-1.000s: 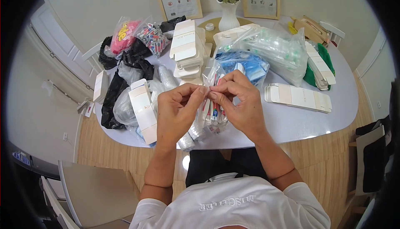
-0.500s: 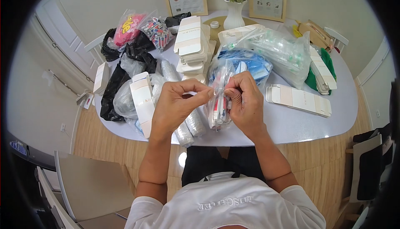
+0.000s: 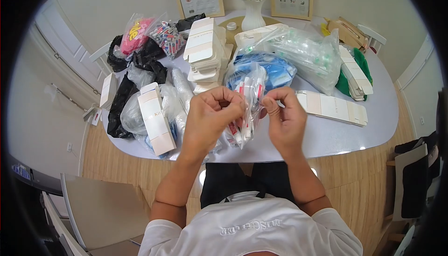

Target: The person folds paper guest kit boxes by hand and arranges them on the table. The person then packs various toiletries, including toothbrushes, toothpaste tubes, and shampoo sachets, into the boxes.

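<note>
A clear plastic bag (image 3: 248, 125) of slim white-and-red tubes, which look like small toothpaste tubes, is held up over the near table edge. My left hand (image 3: 212, 118) pinches the bag's left side between thumb and fingers. On the opposite side, the thumb and forefinger of my right hand (image 3: 285, 121) are closed at the bag's right edge. Behind it lies a blue bundle in clear plastic (image 3: 280, 72). Left of my left hand, a white printed carton (image 3: 155, 118) rests on clear-wrapped items.
Flat cartons are stacked (image 3: 200, 46) at the middle back, with more cartons (image 3: 331, 108) on the right. A big clear bag of bottles (image 3: 308, 53) stands behind. Black bags (image 3: 120, 109) and a bag of small tubes (image 3: 168, 39) lie left. A flower vase (image 3: 253, 13) stands at the back.
My right hand has moved right, away from my left hand. The bag of tubes looks spread wider, with more of the tubes visible. The whole view has shifted slightly.
</note>
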Demonstrator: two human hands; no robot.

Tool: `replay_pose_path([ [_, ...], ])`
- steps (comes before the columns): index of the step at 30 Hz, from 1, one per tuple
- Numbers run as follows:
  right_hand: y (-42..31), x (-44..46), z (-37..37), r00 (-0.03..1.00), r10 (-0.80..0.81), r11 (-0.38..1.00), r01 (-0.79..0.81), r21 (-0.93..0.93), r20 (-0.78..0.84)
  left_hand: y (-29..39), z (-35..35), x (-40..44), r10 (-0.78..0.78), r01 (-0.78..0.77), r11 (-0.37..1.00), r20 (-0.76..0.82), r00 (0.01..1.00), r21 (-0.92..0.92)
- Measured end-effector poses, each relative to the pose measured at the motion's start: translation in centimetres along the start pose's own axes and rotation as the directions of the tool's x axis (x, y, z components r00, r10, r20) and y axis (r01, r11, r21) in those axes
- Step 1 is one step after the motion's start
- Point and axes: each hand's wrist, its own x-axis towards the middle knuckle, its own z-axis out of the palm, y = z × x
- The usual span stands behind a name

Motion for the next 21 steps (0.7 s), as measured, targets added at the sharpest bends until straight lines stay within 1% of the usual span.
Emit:
replay_pose_path([
  [1, -0.5, 0.1, -0.5, 0.979, 0.202, 0.96, -0.202, 0.194, 0.016, 0.2, 0.5, -0.3, 0.013, -0.012, 0.999, -0.006, 1.0, 0.031],
  [2, -1.0, 0.3, -1.4, 0.979, 0.203, 0.961, -0.2, 0.189, 0.005, 0.3, 1.2, -0.5, 0.011, -0.011, 1.0, 0.006, 1.0, 0.029],
  [4, -1.8, 0.4, -3.2, 0.957, 0.181, 0.977, -0.201, 0.069, 0.227, 0.1, 2.5, -0.9, 0.084, -0.091, 0.992, 0.076, 0.994, 0.09],
  [5, -2.2, 0.4, -3.6, 0.943, 0.251, 0.959, -0.272, 0.074, 0.218, -0.7, 2.9, -0.9, 0.117, -0.127, 0.99, 0.133, 0.984, 0.065],
  [6, -2.0, 0.3, -4.2, 0.944, 0.262, 0.958, -0.279, 0.064, 0.198, -0.8, 3.3, -0.9, 0.107, -0.117, 0.991, 0.153, 0.982, 0.057],
  [8, -1.7, 0.1, -5.8, 0.872, 0.384, 0.846, -0.464, 0.262, 0.303, -1.0, 4.1, -0.9, 0.065, -0.097, 0.988, 0.24, 0.969, 0.124],
  [9, -1.9, -0.2, -6.5, 0.873, 0.393, 0.848, -0.465, 0.255, 0.288, -1.4, 4.5, -0.8, 0.071, -0.111, 0.985, 0.27, 0.96, 0.134],
  [10, -2.1, -0.3, -7.1, 0.865, 0.408, 0.863, -0.47, 0.187, 0.293, -1.7, 4.9, -0.7, 0.07, -0.11, 0.986, 0.283, 0.957, 0.127],
  [11, -2.3, -0.4, -7.6, 0.855, 0.424, 0.872, -0.474, 0.121, 0.298, -2.0, 5.3, -0.8, 0.091, -0.148, 0.974, 0.3, 0.95, 0.173],
  [12, -2.2, -0.7, -7.9, 0.856, 0.429, 0.872, -0.476, 0.117, 0.289, -2.4, 5.7, -0.8, 0.109, -0.185, 0.958, 0.316, 0.942, 0.219],
  [13, -2.1, -1.1, -8.2, 0.86, 0.438, 0.872, -0.478, 0.111, 0.262, -3.0, 6.2, -0.8, 0.106, -0.182, 0.96, 0.323, 0.94, 0.214],
  [15, -2.2, -1.5, -8.5, 0.864, 0.446, 0.873, -0.478, 0.102, 0.233, -4.5, 7.1, -0.6, 0.151, -0.189, 0.97, 0.234, 0.961, 0.151],
  [16, -2.5, -1.7, -8.5, 0.912, 0.376, 0.927, -0.367, -0.083, 0.162, -5.1, 7.5, -0.4, 0.15, -0.188, 0.971, 0.235, 0.96, 0.147],
  [17, -2.6, -1.9, -8.4, 0.951, 0.289, 0.929, -0.251, -0.271, 0.108, -5.7, 7.8, -0.3, 0.129, -0.16, 0.977, 0.21, 0.969, 0.139],
  [19, -2.0, -2.1, -8.4, 0.956, 0.281, 0.931, -0.252, -0.264, 0.08, -5.8, 8.3, -0.2, 0.105, -0.131, 0.983, 0.187, 0.977, 0.129],
  [21, -1.2, -2.4, -8.5, 0.961, 0.27, 0.934, -0.249, -0.256, 0.053, -5.1, 8.6, -0.3, -0.03, 0.025, 0.999, 0.178, 0.984, 0.031],
])
